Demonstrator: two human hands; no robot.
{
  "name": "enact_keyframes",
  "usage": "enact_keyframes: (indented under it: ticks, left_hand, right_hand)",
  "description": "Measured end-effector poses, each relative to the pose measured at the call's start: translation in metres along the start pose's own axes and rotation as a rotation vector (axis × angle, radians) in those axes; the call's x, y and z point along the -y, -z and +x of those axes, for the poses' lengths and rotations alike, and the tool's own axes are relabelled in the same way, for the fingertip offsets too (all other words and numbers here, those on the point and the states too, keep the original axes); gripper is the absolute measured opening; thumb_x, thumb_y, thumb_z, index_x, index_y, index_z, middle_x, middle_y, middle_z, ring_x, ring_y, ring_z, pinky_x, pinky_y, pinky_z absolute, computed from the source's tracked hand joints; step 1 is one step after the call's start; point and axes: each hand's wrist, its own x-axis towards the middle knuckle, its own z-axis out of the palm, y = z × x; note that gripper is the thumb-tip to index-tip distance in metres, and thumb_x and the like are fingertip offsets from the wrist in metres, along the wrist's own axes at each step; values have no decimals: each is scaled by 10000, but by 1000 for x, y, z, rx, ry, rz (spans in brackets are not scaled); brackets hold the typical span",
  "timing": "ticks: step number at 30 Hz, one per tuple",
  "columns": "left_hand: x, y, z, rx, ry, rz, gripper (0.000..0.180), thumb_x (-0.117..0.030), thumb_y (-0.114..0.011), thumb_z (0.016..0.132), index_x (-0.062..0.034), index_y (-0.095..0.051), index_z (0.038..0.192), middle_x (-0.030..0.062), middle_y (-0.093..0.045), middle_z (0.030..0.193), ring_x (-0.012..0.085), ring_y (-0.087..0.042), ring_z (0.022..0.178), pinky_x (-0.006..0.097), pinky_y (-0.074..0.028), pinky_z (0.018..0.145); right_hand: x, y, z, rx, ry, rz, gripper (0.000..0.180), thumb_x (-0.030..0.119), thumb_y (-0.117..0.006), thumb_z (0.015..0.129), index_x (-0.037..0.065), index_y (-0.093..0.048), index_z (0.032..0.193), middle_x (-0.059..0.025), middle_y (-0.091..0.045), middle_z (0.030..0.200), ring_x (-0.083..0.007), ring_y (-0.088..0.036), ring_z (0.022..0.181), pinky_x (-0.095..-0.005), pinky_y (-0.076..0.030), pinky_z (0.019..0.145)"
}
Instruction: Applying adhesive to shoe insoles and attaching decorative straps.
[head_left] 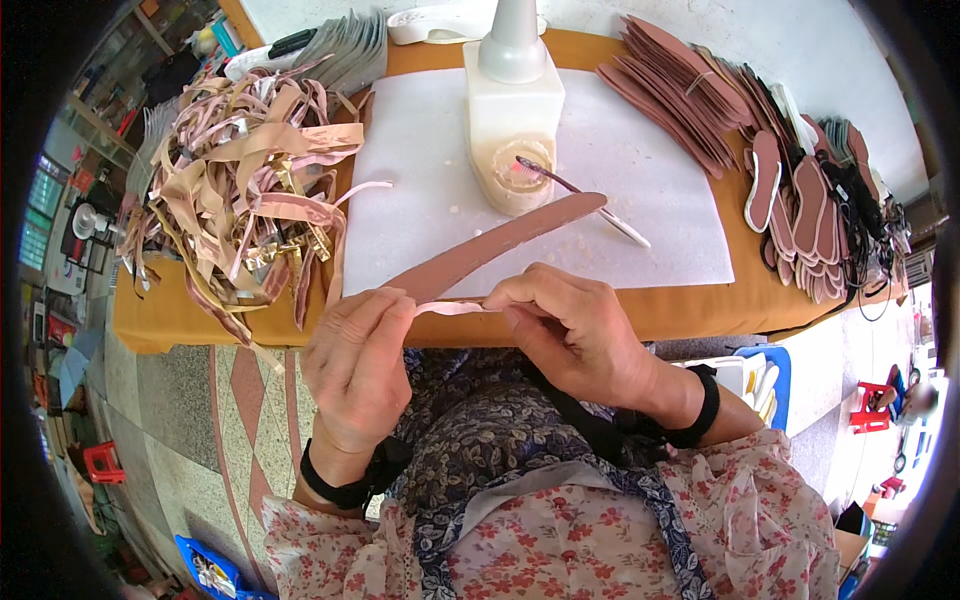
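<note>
My left hand (355, 365) is closed in a pinch on one end of a narrow pale pink strip (450, 308). The strip's other end sits between the fingertips of my right hand (575, 335), so it spans the gap between my hands at the table's front edge. Just beyond it, a long brown insole (490, 246) slants up to the right; its near end passes behind my left fingers, and I cannot tell whether they touch it. Its far tip crosses the handle of a toothbrush (585, 200), whose bristle end rests in the glue cup of a white container (515, 110).
A tangled heap of pink, tan and gold strips (240, 190) covers the table's left. Stacked brown insoles (680, 90) lie at the back right, with white-edged insoles (808, 205) and black cords beside them. White paper (400, 140) lies on the orange-brown tabletop (220, 325).
</note>
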Motion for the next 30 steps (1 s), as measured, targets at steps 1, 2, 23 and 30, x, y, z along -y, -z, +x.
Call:
enact_keyframes:
  ticks: [1,2,23,30]
  left_hand:
    - [1,0,0,-1,1,6,243,92,-615,737,52,-643,975,153,-660,921,304,-660,841,381,-545,732]
    - [1,0,-1,-3,2,12,242,92,-613,736,54,-641,973,155,-659,921,304,-660,840,382,-545,733]
    - [0,-5,2,25,-51,-6,235,83,-611,729,46,-640,960,144,-654,910,292,-661,827,373,-530,707]
    - [1,-6,3,35,-55,5,246,83,-613,719,45,-637,961,141,-655,910,290,-661,823,368,-529,708]
  right_hand:
    - [1,1,0,1,-1,0,166,-33,-583,835,51,-569,978,-127,-584,796,-308,-608,654,-357,-477,562]
    - [2,2,-1,24,-37,15,157,-19,-597,835,44,-576,977,-130,-592,804,-297,-620,658,-350,-481,560]
    - [-4,4,3,-19,6,10,98,-18,-680,825,33,-612,874,-52,-561,759,-101,-514,631,-252,-415,543]
    - [-1,-1,2,6,-48,-4,130,0,-641,817,52,-535,869,-124,-529,832,-324,-581,690,-372,-464,583]
